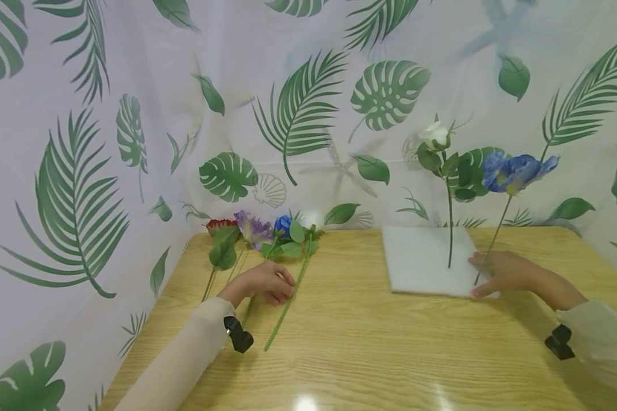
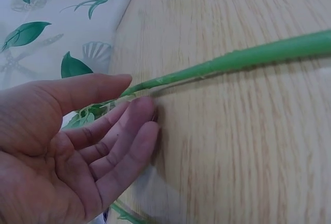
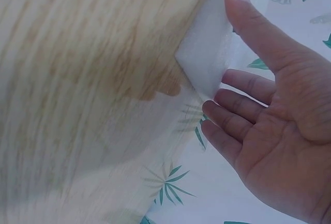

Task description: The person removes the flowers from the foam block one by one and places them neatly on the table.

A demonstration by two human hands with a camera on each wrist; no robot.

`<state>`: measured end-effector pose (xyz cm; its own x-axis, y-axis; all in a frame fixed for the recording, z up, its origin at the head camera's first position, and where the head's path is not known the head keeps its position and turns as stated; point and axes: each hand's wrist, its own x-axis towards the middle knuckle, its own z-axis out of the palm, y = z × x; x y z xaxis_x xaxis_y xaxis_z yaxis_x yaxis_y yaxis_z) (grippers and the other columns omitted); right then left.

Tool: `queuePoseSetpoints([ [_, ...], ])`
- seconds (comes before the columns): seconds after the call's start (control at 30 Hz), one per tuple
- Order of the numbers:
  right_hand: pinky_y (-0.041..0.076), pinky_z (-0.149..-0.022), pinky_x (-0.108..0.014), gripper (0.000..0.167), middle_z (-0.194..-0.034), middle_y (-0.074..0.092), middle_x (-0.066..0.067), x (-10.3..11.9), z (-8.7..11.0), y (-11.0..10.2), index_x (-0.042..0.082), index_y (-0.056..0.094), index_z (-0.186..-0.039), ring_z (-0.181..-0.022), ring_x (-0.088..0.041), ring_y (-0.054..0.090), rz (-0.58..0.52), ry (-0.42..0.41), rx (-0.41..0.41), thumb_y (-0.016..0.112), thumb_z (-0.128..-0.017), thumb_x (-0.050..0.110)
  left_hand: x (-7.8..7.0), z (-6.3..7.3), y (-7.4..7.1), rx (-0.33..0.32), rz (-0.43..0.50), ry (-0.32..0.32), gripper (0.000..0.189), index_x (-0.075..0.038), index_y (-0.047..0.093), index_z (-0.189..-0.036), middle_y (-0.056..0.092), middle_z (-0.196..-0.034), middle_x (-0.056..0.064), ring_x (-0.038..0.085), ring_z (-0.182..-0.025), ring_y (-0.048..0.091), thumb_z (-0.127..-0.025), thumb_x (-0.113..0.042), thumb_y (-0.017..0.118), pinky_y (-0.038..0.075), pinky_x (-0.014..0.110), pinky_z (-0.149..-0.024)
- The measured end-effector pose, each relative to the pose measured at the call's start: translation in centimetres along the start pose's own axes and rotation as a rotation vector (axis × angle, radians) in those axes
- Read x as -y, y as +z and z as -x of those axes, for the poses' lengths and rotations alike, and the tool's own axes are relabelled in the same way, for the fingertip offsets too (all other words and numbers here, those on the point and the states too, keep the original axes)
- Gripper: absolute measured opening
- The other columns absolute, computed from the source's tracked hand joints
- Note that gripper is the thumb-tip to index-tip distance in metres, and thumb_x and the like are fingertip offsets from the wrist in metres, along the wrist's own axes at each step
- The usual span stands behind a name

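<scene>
On the table's left side my left hand point(image 1: 269, 282) reaches to the green stem point(image 1: 286, 311) of a white flower point(image 1: 310, 219) lying flat. In the left wrist view, the thumb and fingertips stand on either side of that stem, fingers loosely bent. My right hand point(image 1: 511, 273) is at the right edge of a white foam board point(image 1: 416, 268). Its thumb lies by the near corner, its fingers farther back along the edge, fairly straight in the right wrist view. A white rose point(image 1: 436, 136) and a blue flower point(image 1: 519, 172) stand upright in the board, the blue one leaning right.
A red flower point(image 1: 221, 226), a purple flower point(image 1: 253, 231) and a blue rose point(image 1: 283, 226) lie to the left, heads toward the back. A leaf-printed curtain point(image 1: 308, 114) hangs behind the wooden table point(image 1: 349, 342). Bare wood lies between the flowers and the board.
</scene>
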<state>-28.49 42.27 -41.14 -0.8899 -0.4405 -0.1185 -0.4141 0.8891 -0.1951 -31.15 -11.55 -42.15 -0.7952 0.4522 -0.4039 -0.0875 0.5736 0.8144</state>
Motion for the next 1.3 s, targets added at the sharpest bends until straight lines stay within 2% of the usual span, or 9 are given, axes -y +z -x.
queuePoseSetpoints([
  [0.1, 0.046, -0.101, -0.067, 0.09, -0.137, 0.05, -0.043, -0.2, 0.1, 0.0, -0.02, 0.052, -0.134, -0.125, -0.062, 0.049, -0.002, -0.003, -0.005, 0.087, -0.078, 0.041, -0.2, -0.2, 0.0, -0.002, 0.011, 0.043, 0.026, 0.006, 0.068, -0.116, 0.069, -0.08, 0.005, 0.011, -0.065, 0.059, -0.095, -0.01, 0.065, 0.055, 0.027, -0.062],
  [0.2, 0.047, -0.1, -0.066, 0.09, -0.138, 0.051, -0.042, -0.3, 0.1, 0.0, -0.02, 0.053, -0.134, -0.125, -0.061, 0.05, 0.001, -0.004, -0.007, 0.087, -0.078, 0.041, -0.4, -0.8, 0.0, -0.014, 0.009, 0.078, 0.027, 0.002, 0.068, -0.117, 0.068, -0.087, 0.005, 0.012, -0.068, 0.055, -0.099, -0.016, 0.064, 0.049, 0.026, -0.061],
  [0.37, 0.047, -0.1, -0.066, 0.09, -0.137, 0.051, -0.042, -0.5, 0.1, 0.2, -0.019, 0.053, -0.134, -0.125, -0.061, 0.05, 0.001, -0.007, -0.009, 0.087, -0.078, 0.042, -1.7, -1.9, 0.3, -0.064, 0.007, 0.114, 0.034, -0.005, 0.066, -0.124, 0.07, -0.112, 0.015, 0.022, -0.088, 0.065, -0.099, -0.028, 0.067, 0.061, 0.036, -0.079],
  [0.57, 0.048, -0.1, -0.066, 0.089, -0.136, 0.054, -0.04, -0.9, 0.0, 0.3, -0.018, 0.055, -0.132, -0.123, -0.06, 0.052, 0.015, -0.018, -0.03, 0.088, -0.076, 0.042, -4.1, -3.6, 1.4, -0.095, 0.062, 0.191, 0.04, -0.003, 0.062, -0.132, 0.069, -0.114, 0.017, 0.042, -0.107, 0.064, -0.101, -0.028, 0.066, 0.061, 0.044, -0.088],
  [0.8, 0.046, -0.101, -0.067, 0.09, -0.137, 0.052, -0.041, -0.9, -0.1, 0.0, -0.019, 0.054, -0.133, -0.125, -0.061, 0.05, 0.015, -0.02, -0.015, 0.087, -0.077, 0.043, -7.6, -6.5, 4.2, -0.101, 0.211, 0.283, 0.037, -0.003, 0.061, -0.134, 0.068, -0.114, 0.02, 0.048, -0.111, 0.062, -0.101, -0.021, 0.065, 0.062, 0.046, -0.09],
  [0.93, 0.046, -0.102, -0.067, 0.09, -0.137, 0.052, -0.041, -1.0, -0.1, -0.1, -0.019, 0.054, -0.134, -0.126, -0.061, 0.05, 0.019, -0.013, -0.011, 0.087, -0.077, 0.043, -9.6, -8.4, 6.1, -0.083, 0.27, 0.348, 0.036, -0.004, 0.061, -0.133, 0.068, -0.113, 0.016, 0.038, -0.102, 0.067, -0.101, -0.021, 0.065, 0.061, 0.048, -0.093],
  [1.1, 0.045, -0.103, -0.068, 0.09, -0.138, 0.051, -0.041, -1.0, 0.1, 0.2, -0.019, 0.054, -0.134, -0.126, -0.061, 0.049, 0.005, 0.003, -0.018, 0.087, -0.077, 0.042, -12.0, -10.0, 8.2, -0.05, 0.325, 0.395, 0.041, -0.001, 0.059, -0.136, 0.064, -0.128, 0.027, 0.026, -0.096, 0.069, -0.101, -0.022, 0.065, 0.056, 0.054, -0.1],
  [1.2, 0.045, -0.102, -0.068, 0.089, -0.138, 0.051, -0.041, -0.8, 0.2, 0.3, -0.018, 0.054, -0.134, -0.125, -0.062, 0.049, 0.006, 0.0, -0.027, 0.088, -0.076, 0.041, -13.1, -10.6, 9.4, -0.039, 0.347, 0.416, 0.041, 0.001, 0.057, -0.136, 0.066, -0.124, 0.025, 0.034, -0.102, 0.069, -0.102, -0.02, 0.065, 0.059, 0.049, -0.097],
  [1.3, 0.046, -0.101, -0.067, 0.089, -0.137, 0.052, -0.041, -0.6, 0.2, 0.4, -0.018, 0.055, -0.133, -0.124, -0.061, 0.051, 0.006, -0.013, -0.039, 0.088, -0.076, 0.041, -13.9, -11.1, 10.4, -0.046, 0.362, 0.417, 0.039, 0.002, 0.058, -0.134, 0.069, -0.116, 0.017, 0.034, -0.104, 0.07, -0.101, -0.018, 0.065, 0.063, 0.039, -0.088],
])
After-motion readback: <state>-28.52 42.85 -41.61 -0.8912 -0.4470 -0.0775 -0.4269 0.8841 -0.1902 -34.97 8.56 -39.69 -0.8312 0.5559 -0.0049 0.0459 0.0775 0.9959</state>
